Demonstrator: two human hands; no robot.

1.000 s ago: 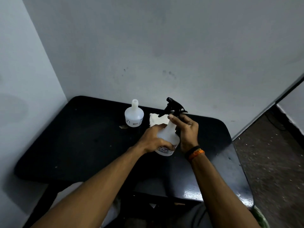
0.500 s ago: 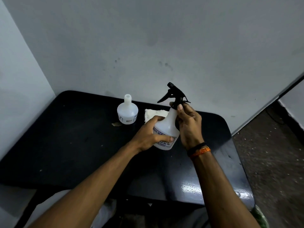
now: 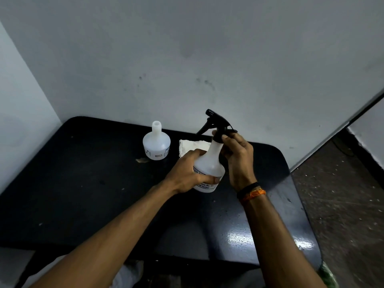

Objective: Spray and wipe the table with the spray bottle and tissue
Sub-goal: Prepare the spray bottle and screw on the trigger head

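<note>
Setting: pale, scuffed walls meet in a corner behind a black table (image 3: 72, 183), whose glossy top shows specks and a small scrap of debris, which is presumably why it needs cleaning.
Spray bottle: the white spray bottle (image 3: 209, 163) with its black trigger head (image 3: 216, 124) is held upright above the middle of the table, lifted clear of the surface, nozzle pointing left and away.
Left hand: the left hand (image 3: 187, 173) wraps around the bottle's body, thumb across the label, fingers closed firmly; it seems to act as the steadying support.
Right hand: the right hand (image 3: 239, 159) closes its fingertips around the black collar at the neck, below the trigger, a pinch that suggests tightening or adjusting the head rather than squeezing to spray.
Tissue: the white tissue (image 3: 191, 147) lies flat on the table just behind the hands, partly hidden by them, within easy reach for wiping later.
Second bottle: an open-necked bottle without a cap (image 3: 156, 145) stands left of the tissue, apart from both hands.
Progress: judging by the dry-looking top, spraying has not begun.
</note>
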